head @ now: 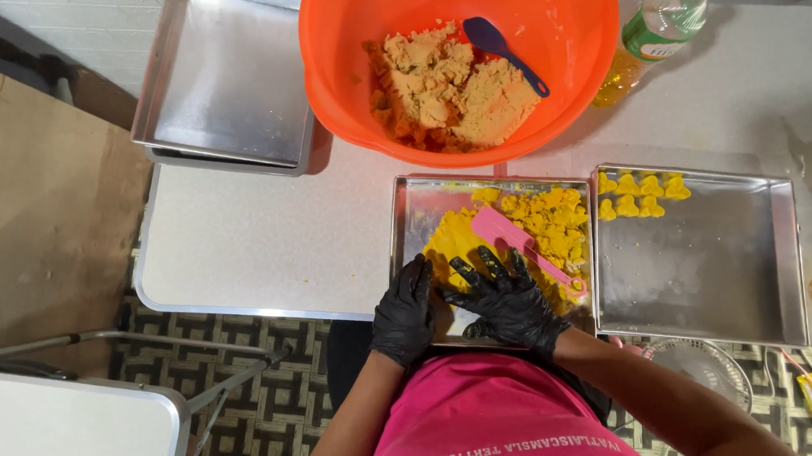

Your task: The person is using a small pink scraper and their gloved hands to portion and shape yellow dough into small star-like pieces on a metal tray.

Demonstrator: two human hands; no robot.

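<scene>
While both gloved hands lie flat on the yellow dough [454, 244] in the steel tray [406, 228] at lower centre, the step looks like pressing it out. The left hand [404, 313] is open at the tray's edge, grasping nothing; the right hand [506, 297] spreads its fingers, palm down. A pink spatula [512, 240] rests just beside. More even pressing seems needed.
</scene>
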